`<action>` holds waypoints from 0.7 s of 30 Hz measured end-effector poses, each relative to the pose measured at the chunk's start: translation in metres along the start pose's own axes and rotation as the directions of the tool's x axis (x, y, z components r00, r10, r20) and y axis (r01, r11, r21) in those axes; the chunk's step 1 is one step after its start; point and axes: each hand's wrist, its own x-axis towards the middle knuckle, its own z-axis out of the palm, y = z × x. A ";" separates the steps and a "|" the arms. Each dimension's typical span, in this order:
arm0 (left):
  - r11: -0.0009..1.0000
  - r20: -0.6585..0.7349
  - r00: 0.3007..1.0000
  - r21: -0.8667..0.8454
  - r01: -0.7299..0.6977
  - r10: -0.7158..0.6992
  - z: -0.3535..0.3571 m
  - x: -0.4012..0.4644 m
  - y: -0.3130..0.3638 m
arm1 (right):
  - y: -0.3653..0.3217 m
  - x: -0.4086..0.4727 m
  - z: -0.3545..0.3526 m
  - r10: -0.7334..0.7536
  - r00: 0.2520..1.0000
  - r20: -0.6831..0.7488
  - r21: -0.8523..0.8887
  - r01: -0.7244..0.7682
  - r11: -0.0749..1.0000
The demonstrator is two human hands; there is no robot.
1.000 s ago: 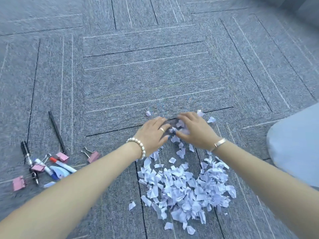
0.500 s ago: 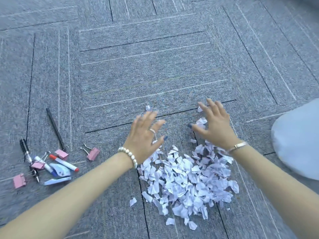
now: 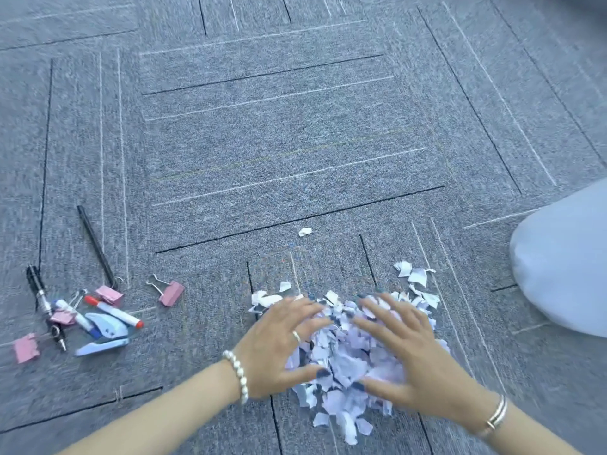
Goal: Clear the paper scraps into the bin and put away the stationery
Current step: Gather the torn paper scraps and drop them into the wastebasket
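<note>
Paper scraps (image 3: 348, 359) now sit heaped tighter since both spread, empty hands, left hand (image 3: 282, 343) and right hand (image 3: 404, 349), raked them in; one stray scrap (image 3: 304, 231) remains at 12 o'clock.

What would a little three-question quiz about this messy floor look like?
1. True or false: both hands rest spread on the paper scraps.
2. Which scrap lies alone, far from the pile? A) the scrap by the black line B) one on the stapler
3. What colour are the binder clips?

Key: 1 true, left hand and right hand. 2 A, the lone scrap. 3 pink, like the binder clip.
</note>
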 end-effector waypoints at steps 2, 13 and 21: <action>0.997 -0.008 1.000 0.077 -0.021 0.021 0.004 -0.007 0.005 | 0.009 -0.003 -0.010 0.057 0.998 -0.040 0.008 -0.057 0.998; 0.970 0.016 0.990 0.203 0.134 -0.140 0.021 -0.005 0.017 | 0.010 -0.007 0.034 0.150 0.988 -0.027 -0.070 -0.151 0.986; 0.965 -0.094 0.996 0.261 0.032 -0.008 0.018 0.012 0.006 | 0.009 0.020 0.031 -0.013 0.982 -0.189 -0.184 -0.023 0.983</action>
